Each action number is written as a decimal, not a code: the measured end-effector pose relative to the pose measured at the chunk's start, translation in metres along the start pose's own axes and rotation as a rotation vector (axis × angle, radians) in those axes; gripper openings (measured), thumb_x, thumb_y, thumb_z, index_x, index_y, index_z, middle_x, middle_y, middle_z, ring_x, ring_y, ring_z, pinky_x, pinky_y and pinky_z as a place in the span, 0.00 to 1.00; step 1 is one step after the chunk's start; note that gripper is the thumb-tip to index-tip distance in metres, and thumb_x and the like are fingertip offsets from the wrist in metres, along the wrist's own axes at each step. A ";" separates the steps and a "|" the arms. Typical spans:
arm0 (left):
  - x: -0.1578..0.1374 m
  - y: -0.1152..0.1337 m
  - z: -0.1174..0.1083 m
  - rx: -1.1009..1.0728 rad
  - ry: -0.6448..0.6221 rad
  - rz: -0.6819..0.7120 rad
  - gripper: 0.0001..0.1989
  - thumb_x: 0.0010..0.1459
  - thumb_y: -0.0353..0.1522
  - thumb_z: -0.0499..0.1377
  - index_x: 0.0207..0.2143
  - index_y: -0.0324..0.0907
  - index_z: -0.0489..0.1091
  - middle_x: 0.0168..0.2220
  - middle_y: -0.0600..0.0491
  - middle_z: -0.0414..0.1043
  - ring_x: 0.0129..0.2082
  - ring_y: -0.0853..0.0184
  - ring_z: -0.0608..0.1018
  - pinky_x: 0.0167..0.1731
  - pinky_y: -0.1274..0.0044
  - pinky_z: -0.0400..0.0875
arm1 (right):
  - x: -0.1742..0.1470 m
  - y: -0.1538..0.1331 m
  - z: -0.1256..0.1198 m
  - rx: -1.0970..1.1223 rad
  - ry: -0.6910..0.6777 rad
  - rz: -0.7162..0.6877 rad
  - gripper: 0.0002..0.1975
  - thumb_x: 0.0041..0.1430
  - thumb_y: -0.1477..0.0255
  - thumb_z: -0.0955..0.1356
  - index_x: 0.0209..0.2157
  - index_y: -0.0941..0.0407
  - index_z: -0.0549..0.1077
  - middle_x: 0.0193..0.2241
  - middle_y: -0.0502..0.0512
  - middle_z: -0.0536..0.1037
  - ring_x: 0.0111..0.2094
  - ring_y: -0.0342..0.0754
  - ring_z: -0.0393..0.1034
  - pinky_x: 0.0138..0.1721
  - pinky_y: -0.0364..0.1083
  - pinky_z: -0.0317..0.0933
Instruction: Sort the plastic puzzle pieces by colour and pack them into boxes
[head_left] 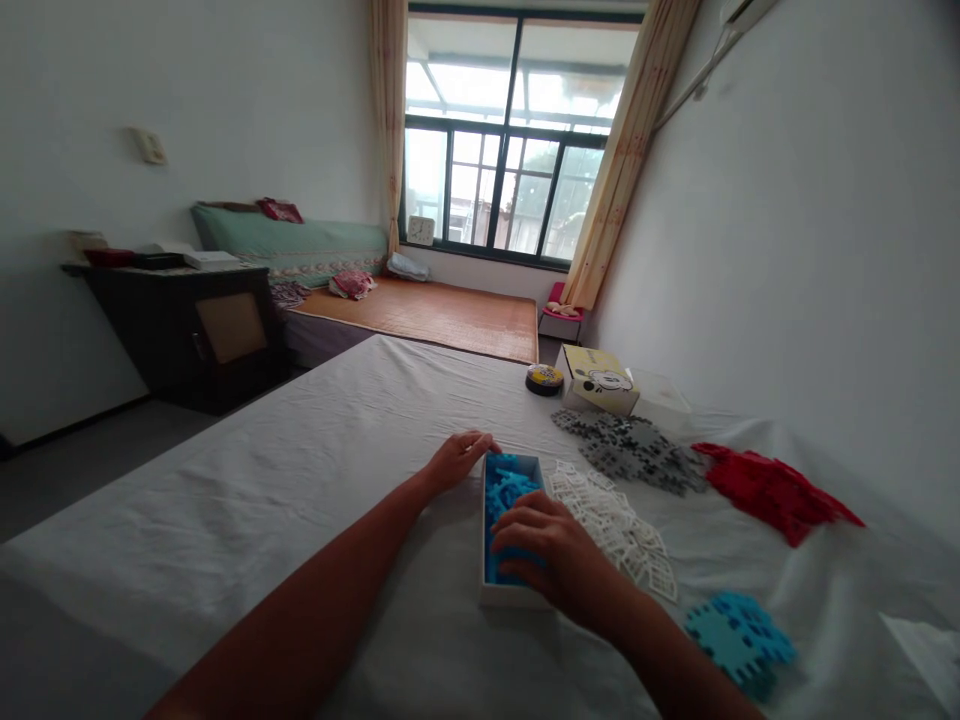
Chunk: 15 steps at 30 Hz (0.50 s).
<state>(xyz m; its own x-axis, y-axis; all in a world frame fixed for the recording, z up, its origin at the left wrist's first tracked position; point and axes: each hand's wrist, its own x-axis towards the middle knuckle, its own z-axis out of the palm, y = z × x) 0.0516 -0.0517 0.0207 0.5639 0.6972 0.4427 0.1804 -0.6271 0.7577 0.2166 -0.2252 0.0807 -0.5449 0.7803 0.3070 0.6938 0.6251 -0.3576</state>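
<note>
Pieces of blue plastic [508, 488] lie in an open white box [514, 597] at the lower centre of the head view, on a white sheet [300, 460]. The left hand [459, 460] is at the box's far left corner, fingers loosely extended, and the right hand [538, 538] bends over its near half; I cannot tell whether either grips anything. White lattice pieces [611, 525] spread just right of the box, grey interlocking pieces [637, 450] behind them, and turquoise interlocking pieces [724, 640] at lower right.
</note>
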 end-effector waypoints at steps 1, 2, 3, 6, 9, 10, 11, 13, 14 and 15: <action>0.000 0.000 0.000 0.004 0.001 0.001 0.24 0.64 0.43 0.46 0.35 0.39 0.77 0.34 0.50 0.77 0.37 0.65 0.75 0.41 0.76 0.67 | -0.002 0.002 0.001 -0.021 0.010 0.014 0.06 0.60 0.66 0.67 0.36 0.50 0.76 0.40 0.50 0.79 0.45 0.49 0.65 0.48 0.49 0.59; 0.000 0.000 0.000 0.007 0.003 0.000 0.24 0.64 0.43 0.46 0.35 0.39 0.76 0.34 0.50 0.77 0.37 0.65 0.75 0.41 0.76 0.67 | -0.004 0.004 0.001 -0.039 0.016 0.025 0.07 0.60 0.66 0.66 0.33 0.50 0.76 0.39 0.49 0.79 0.45 0.49 0.66 0.47 0.49 0.58; 0.000 0.000 0.000 0.007 0.003 -0.001 0.24 0.65 0.43 0.46 0.35 0.39 0.76 0.34 0.50 0.77 0.37 0.65 0.75 0.41 0.76 0.67 | -0.006 0.005 0.000 -0.054 0.020 0.035 0.08 0.61 0.67 0.66 0.31 0.50 0.76 0.39 0.49 0.79 0.45 0.49 0.66 0.47 0.49 0.58; 0.000 0.003 -0.001 0.003 -0.003 -0.008 0.24 0.64 0.43 0.46 0.34 0.39 0.77 0.34 0.50 0.77 0.37 0.65 0.75 0.40 0.76 0.68 | -0.010 0.004 0.000 -0.079 0.028 0.080 0.09 0.62 0.68 0.65 0.31 0.50 0.77 0.39 0.48 0.80 0.45 0.49 0.66 0.47 0.51 0.58; 0.001 0.006 -0.002 0.007 -0.006 -0.014 0.23 0.63 0.44 0.47 0.34 0.39 0.76 0.33 0.50 0.77 0.37 0.64 0.75 0.40 0.75 0.68 | -0.016 -0.001 -0.005 -0.069 0.015 0.118 0.09 0.62 0.70 0.64 0.38 0.48 0.77 0.44 0.48 0.78 0.50 0.51 0.64 0.51 0.53 0.57; 0.001 0.006 -0.003 0.011 -0.011 -0.013 0.23 0.63 0.44 0.47 0.34 0.39 0.76 0.33 0.50 0.77 0.37 0.64 0.75 0.41 0.75 0.68 | -0.020 0.000 -0.010 -0.064 0.011 0.124 0.10 0.62 0.70 0.64 0.42 0.47 0.76 0.48 0.48 0.76 0.53 0.52 0.62 0.53 0.54 0.57; 0.001 0.005 -0.003 0.015 -0.016 -0.012 0.23 0.63 0.44 0.48 0.34 0.39 0.76 0.33 0.51 0.77 0.37 0.64 0.76 0.41 0.75 0.68 | -0.026 0.003 -0.017 -0.060 0.024 0.137 0.12 0.62 0.69 0.64 0.46 0.46 0.74 0.52 0.49 0.73 0.55 0.52 0.60 0.55 0.54 0.56; 0.002 0.002 -0.004 0.022 -0.029 -0.013 0.22 0.63 0.43 0.48 0.34 0.40 0.76 0.34 0.51 0.77 0.37 0.64 0.76 0.40 0.76 0.68 | -0.048 0.018 -0.038 -0.065 0.123 0.221 0.17 0.62 0.66 0.63 0.53 0.47 0.69 0.57 0.52 0.68 0.58 0.53 0.58 0.57 0.55 0.55; 0.002 0.000 -0.004 0.023 -0.033 -0.014 0.22 0.63 0.43 0.48 0.35 0.40 0.76 0.34 0.51 0.77 0.37 0.65 0.76 0.40 0.76 0.68 | -0.065 0.030 -0.050 -0.073 0.194 0.306 0.19 0.63 0.64 0.62 0.54 0.48 0.68 0.57 0.53 0.68 0.58 0.53 0.59 0.57 0.56 0.55; 0.003 -0.003 -0.004 0.021 -0.036 -0.017 0.21 0.63 0.43 0.48 0.35 0.40 0.76 0.34 0.51 0.77 0.37 0.65 0.76 0.39 0.76 0.69 | -0.085 0.043 -0.061 -0.082 0.259 0.412 0.20 0.63 0.62 0.61 0.54 0.50 0.67 0.56 0.55 0.69 0.56 0.53 0.61 0.56 0.55 0.56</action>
<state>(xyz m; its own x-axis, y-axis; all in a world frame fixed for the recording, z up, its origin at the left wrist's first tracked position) 0.0497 -0.0471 0.0216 0.5896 0.6948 0.4120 0.2067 -0.6228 0.7546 0.3213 -0.2655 0.0934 -0.0894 0.9256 0.3678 0.8675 0.2538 -0.4278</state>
